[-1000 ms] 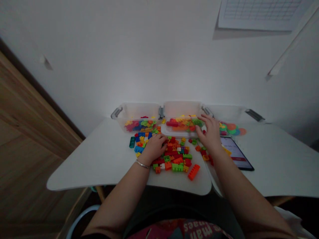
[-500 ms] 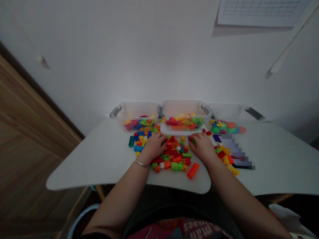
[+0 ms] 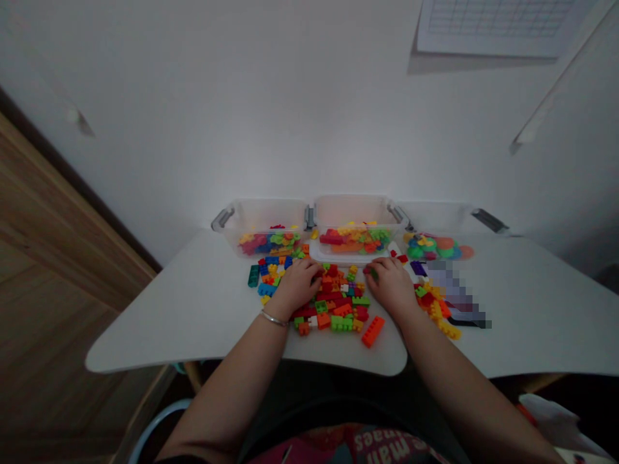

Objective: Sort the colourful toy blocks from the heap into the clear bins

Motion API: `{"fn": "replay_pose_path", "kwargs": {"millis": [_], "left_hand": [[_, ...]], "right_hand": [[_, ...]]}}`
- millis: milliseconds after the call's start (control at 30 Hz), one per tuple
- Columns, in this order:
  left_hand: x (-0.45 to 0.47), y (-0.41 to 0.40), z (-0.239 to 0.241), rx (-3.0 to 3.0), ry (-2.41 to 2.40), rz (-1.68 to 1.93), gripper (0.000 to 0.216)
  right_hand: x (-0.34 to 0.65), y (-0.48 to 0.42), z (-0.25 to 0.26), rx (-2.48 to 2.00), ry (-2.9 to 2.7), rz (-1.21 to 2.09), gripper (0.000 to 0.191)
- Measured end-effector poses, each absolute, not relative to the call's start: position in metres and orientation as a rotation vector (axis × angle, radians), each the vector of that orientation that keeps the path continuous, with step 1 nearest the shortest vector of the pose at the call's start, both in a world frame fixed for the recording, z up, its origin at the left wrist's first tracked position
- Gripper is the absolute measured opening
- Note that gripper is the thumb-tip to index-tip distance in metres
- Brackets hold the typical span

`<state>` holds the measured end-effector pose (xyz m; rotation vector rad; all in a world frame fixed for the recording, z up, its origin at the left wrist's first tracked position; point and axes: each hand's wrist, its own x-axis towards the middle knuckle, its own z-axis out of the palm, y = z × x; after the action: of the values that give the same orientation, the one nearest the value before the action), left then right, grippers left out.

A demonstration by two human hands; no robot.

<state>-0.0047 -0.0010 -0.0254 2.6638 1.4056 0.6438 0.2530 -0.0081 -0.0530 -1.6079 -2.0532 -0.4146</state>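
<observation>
A heap of coloured plastic building bricks (image 3: 338, 303) lies on the white table (image 3: 203, 309) in front of me. My left hand (image 3: 297, 283), a thin bangle on its wrist, rests curled on the left side of the heap, fingers bent down among the bricks. My right hand (image 3: 391, 283) lies on the heap's right side with fingers curled, fingertips at a small red and green brick (image 3: 370, 272). What either hand grips is hidden under the fingers. A long orange brick (image 3: 372, 331) lies apart near the table's front edge.
Three clear plastic bins stand along the wall: left bin (image 3: 264, 225), middle bin (image 3: 355, 222), right bin (image 3: 435, 232), each with coloured pieces. More bricks (image 3: 435, 309) and a flat dark device (image 3: 464, 309) lie right of my hand. A wooden panel (image 3: 48, 258) stands at left.
My right hand came back from the middle bin's rim down onto the right side of the brick heap. The left hand stayed on the heap.
</observation>
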Motion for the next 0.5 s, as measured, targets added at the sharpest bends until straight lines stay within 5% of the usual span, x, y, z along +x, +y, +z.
{"fn": "replay_pose_path", "kwargs": {"millis": [500], "left_hand": [[-0.0032, -0.0016, -0.024, 2.66, 1.404, 0.659, 0.021]], "right_hand": [[0.2551, -0.0047, -0.0532, -1.505, -2.104, -0.29, 0.009]]}}
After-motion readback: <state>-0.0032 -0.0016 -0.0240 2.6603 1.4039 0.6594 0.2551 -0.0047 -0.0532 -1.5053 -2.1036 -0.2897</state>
